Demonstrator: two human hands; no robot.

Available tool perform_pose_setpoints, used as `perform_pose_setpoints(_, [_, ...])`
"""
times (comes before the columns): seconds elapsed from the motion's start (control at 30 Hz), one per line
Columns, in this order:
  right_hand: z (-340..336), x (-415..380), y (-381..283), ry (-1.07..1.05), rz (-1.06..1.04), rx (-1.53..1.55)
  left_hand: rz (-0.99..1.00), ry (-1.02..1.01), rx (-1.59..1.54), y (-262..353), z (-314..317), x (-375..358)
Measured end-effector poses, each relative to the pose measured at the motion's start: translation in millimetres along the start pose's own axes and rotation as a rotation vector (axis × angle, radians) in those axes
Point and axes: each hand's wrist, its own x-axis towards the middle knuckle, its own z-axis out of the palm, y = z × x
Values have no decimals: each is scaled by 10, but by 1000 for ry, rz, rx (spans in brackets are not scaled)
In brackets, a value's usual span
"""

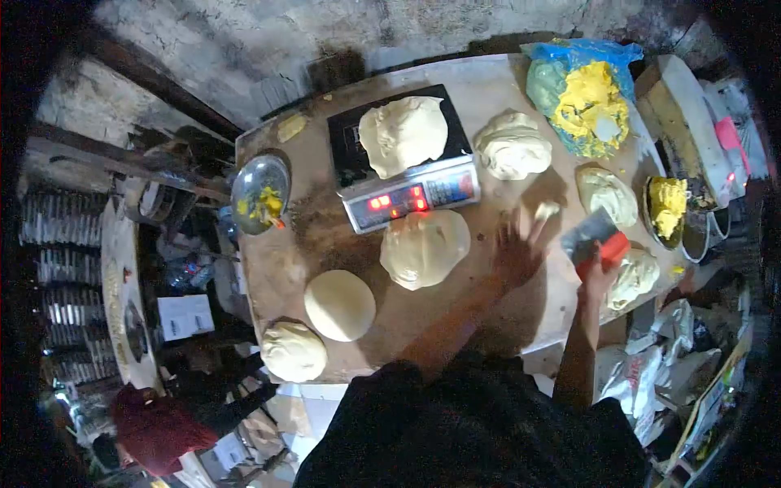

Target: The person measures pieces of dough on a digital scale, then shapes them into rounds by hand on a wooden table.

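My left hand is over the middle of the table, fingers spread, with a small piece of dough right at its fingertips. In my right hand is a dough scraper with a wide metal blade and a red handle. The blade overlaps the edge of one dough lump, and another dough lump lies beside that hand. A slab of dough rests on the digital scale, whose red digits are lit. Close in front of the scale sits a smooth dough ball.
Further dough lies at the scale's right and the front left. A metal bowl stands at the left edge. Yellow fat fills an opened blue bag, and more is in a container. A person in red is at lower left.
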Motion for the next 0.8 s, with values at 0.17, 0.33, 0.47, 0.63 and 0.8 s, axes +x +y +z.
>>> perform_pose_setpoints(0.17, [-1199, 221, -270, 127, -205, -39, 193, 48, -101, -201, 1149, -661])
perform_pose_setpoints(0.33, [-1847, 88, 120, 142, -303, -171, -9, -93, -424, -1130, 58, -982])
perform_pose_setpoints(0.47, [-1249, -248, 758, -98, -260, -225, -277, 514, -317, -1717, -1560, -114])
perform_pose_setpoints(0.63, [887, -816, 374, -569, -158, -344, -375, 434, -60, -2862, -1403, 750])
perform_pose_setpoints(0.8, [2556, -919, -205, -813, -413, -385, -418, 308, 15, -2444, -1850, 797])
